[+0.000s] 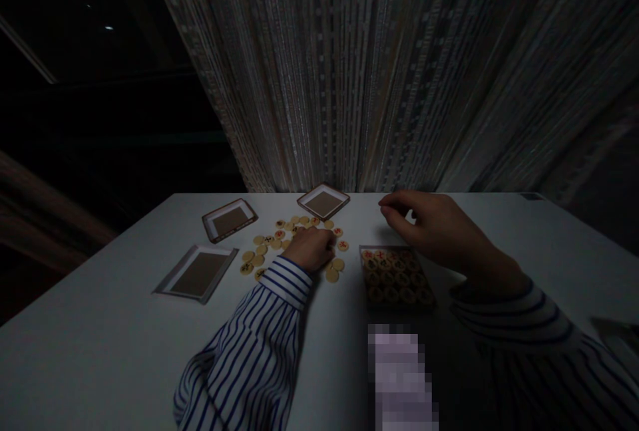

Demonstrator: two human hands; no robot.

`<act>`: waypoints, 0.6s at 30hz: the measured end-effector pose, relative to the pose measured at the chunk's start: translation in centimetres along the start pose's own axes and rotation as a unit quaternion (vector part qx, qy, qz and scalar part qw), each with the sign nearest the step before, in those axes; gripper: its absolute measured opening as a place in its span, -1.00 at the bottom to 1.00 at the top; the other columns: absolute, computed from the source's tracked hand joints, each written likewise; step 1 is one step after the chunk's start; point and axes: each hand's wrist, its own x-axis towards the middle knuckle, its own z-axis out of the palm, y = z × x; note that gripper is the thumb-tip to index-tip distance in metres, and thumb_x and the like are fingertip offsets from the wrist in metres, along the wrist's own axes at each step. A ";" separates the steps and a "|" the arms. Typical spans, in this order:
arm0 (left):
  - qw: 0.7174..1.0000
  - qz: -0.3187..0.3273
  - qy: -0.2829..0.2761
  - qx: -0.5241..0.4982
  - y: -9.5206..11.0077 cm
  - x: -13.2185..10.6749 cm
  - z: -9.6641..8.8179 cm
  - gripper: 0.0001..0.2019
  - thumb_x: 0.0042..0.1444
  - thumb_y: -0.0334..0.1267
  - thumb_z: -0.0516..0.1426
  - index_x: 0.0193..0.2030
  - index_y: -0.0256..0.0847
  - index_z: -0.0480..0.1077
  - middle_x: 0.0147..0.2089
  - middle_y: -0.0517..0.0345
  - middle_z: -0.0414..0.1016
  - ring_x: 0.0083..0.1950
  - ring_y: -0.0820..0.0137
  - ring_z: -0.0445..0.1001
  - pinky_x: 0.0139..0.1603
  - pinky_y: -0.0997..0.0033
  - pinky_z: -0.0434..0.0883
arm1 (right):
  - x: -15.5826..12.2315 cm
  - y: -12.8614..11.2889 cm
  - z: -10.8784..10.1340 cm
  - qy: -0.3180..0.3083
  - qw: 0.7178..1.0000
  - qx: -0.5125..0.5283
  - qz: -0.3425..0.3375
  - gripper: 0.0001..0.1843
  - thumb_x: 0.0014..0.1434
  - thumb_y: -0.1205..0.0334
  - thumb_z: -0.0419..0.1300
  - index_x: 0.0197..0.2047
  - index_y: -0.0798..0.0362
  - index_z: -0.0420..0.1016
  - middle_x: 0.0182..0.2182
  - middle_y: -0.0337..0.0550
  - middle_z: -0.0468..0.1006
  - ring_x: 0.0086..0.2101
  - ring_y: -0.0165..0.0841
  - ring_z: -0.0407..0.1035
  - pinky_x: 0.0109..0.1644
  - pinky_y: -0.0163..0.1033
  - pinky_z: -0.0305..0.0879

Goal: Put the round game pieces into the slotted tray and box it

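Loose round Chinese chess pieces (258, 260) lie spread on the white table, some with red or black characters, others blank side up. My left hand (310, 248) is down among them with its fingers curled; what they hold, if anything, is hidden. A shallow box (399, 304) stands to the right, with rows of Chinese chess pieces (392, 278) in it, the far row showing red characters. My right hand (432, 221) hovers beyond the box's far right corner. Its thumb and index fingertips come close together, and I see nothing between them.
Three shallow trays or lids with brown panels lie around the loose pieces: a near-left one (164, 287), a far-left one (213, 236) and one at the back (323, 218). A string curtain (319, 85) hangs behind the white table (114, 331). The room is dim.
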 end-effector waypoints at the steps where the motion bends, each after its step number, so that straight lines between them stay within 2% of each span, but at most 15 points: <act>1: 1.000 0.002 0.002 0.004 0.0 0.0 0.0 -0.82 -0.04 -0.32 0.08 -0.27 -0.19 0.44 -0.25 -0.04 0.53 -0.16 0.14 0.46 -0.14 0.20 0.31 | 0.0 0.0 0.0 0.001 1.000 0.000 0.001 -0.77 0.13 0.21 0.02 -0.24 0.05 0.47 -0.37 -0.16 0.55 -0.39 -0.34 0.39 -0.35 -0.27 0.23; 4: 1.000 0.010 0.018 0.010 -0.1 0.0 -0.1 -0.81 -0.02 -0.31 0.06 -0.26 -0.18 0.43 -0.26 -0.02 0.53 -0.17 0.15 0.46 -0.14 0.20 0.31 | 0.0 0.0 0.0 0.003 1.000 -0.001 0.000 -0.77 0.13 0.21 0.02 -0.24 0.06 0.47 -0.37 -0.17 0.55 -0.40 -0.35 0.38 -0.36 -0.28 0.22; 12: 0.989 0.028 0.137 -0.047 0.5 -0.7 -2.2 -0.76 0.02 -0.26 0.09 -0.14 -0.19 0.38 -0.20 0.05 0.50 -0.13 0.24 0.43 -0.10 0.29 0.30 | 0.0 0.0 -0.2 0.014 1.000 0.001 -0.004 -0.79 0.12 0.22 0.03 -0.27 0.03 0.47 -0.39 -0.17 0.55 -0.39 -0.35 0.39 -0.37 -0.28 0.23; 18: 0.958 0.072 0.248 -0.124 1.4 -1.0 -3.2 -0.74 0.03 -0.25 0.11 -0.10 -0.20 0.33 -0.17 0.10 0.47 -0.09 0.30 0.39 -0.01 0.29 0.28 | -0.1 0.1 -0.2 0.022 1.000 0.000 -0.009 -0.80 0.12 0.22 0.03 -0.30 0.04 0.47 -0.41 -0.18 0.54 -0.41 -0.35 0.39 -0.37 -0.28 0.22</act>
